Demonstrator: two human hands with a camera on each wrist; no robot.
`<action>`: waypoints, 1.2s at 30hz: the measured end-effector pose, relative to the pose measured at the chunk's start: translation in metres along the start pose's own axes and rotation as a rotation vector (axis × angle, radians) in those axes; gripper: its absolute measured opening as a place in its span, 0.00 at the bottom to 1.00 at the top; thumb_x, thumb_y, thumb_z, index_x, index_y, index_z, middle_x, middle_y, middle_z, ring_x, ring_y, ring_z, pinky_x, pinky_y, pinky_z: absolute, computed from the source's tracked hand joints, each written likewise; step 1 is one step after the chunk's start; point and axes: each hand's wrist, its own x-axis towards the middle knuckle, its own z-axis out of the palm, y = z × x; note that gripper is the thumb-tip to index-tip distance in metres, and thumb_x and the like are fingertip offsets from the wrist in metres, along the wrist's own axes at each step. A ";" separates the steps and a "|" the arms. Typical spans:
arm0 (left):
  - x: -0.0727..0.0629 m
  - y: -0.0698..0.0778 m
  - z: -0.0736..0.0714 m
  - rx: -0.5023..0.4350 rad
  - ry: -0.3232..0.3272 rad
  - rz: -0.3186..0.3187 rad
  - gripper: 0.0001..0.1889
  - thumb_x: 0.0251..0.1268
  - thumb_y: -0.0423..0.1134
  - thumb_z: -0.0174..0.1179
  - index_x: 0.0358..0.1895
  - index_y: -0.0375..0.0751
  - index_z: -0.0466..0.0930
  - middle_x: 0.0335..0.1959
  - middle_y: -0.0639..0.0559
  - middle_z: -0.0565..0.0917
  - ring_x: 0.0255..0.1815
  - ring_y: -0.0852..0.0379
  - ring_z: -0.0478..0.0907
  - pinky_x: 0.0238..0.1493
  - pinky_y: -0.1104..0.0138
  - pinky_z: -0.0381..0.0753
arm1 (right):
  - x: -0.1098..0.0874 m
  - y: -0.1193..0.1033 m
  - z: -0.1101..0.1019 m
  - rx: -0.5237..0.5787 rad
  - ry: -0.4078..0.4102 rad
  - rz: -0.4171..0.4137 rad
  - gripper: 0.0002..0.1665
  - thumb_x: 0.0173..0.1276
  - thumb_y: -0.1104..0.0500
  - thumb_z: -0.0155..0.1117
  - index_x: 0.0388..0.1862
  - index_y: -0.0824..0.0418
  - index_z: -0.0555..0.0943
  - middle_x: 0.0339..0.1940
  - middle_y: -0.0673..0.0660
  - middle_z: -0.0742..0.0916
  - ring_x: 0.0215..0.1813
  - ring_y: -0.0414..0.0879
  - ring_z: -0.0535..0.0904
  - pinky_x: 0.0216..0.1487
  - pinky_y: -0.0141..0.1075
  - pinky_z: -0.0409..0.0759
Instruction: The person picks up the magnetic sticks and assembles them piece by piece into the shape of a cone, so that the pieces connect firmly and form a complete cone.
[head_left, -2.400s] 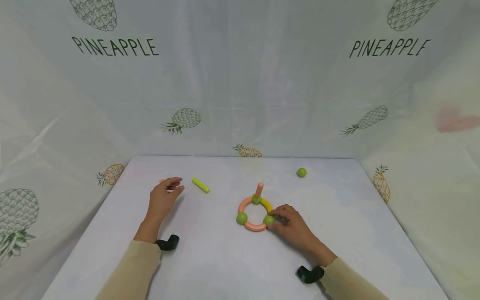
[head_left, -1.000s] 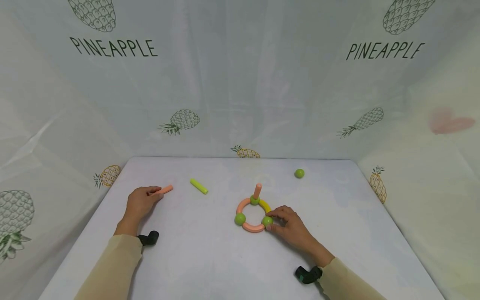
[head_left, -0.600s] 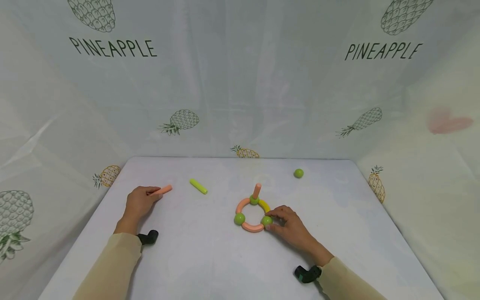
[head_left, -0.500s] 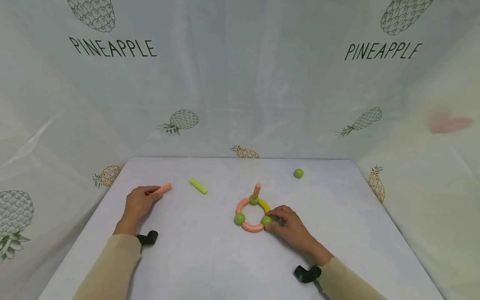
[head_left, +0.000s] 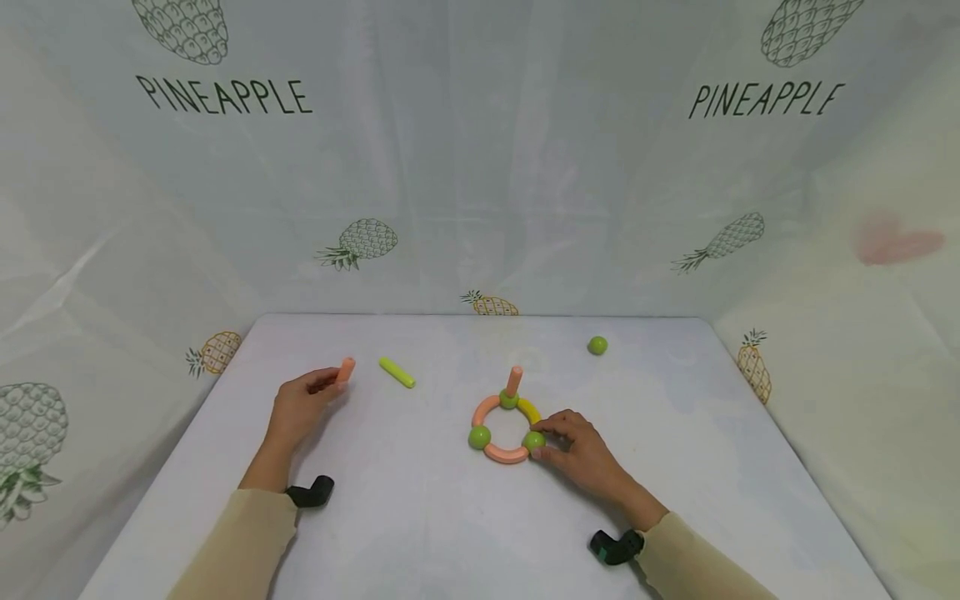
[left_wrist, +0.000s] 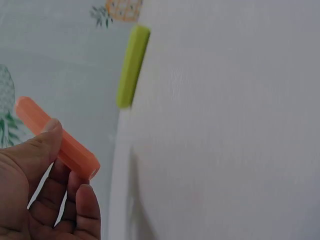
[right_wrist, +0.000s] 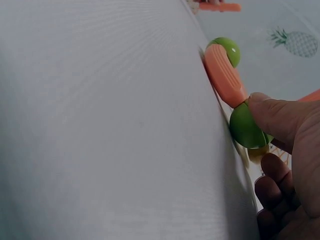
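Observation:
My left hand [head_left: 300, 407] pinches an orange rod [left_wrist: 62, 140] between thumb and fingers, held above the left part of the table. In the left wrist view the rod is straight and faceted. My right hand [head_left: 583, 450] pinches a green ball [right_wrist: 248, 126] on the right side of a ring lying on the table. The ring joins green balls with orange curved pieces [head_left: 507, 455] and one yellow curved piece [head_left: 529, 411]. From the ring's far ball [head_left: 509, 400] another orange rod [head_left: 513, 382] stands up. A third ball [head_left: 480, 437] sits at the ring's left.
A yellow-green rod [head_left: 397, 372] lies on the white table [head_left: 420, 517], right of my left hand. Near the far edge is a loose green ball [head_left: 597, 345]. A pineapple-printed cloth [head_left: 480, 167] hangs behind and along both sides.
My left hand moved left, took hold of the orange rod on the table, then raised it and came back a little right, turning the rod more upright. My right hand stayed on the ring's ball.

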 end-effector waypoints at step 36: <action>-0.070 0.102 0.145 -0.345 -0.247 0.173 0.14 0.64 0.38 0.76 0.52 0.43 0.90 0.45 0.50 0.91 0.45 0.59 0.85 0.47 0.72 0.83 | 0.000 0.000 -0.001 0.020 0.012 0.001 0.19 0.65 0.53 0.80 0.55 0.46 0.89 0.52 0.43 0.85 0.58 0.43 0.78 0.59 0.43 0.77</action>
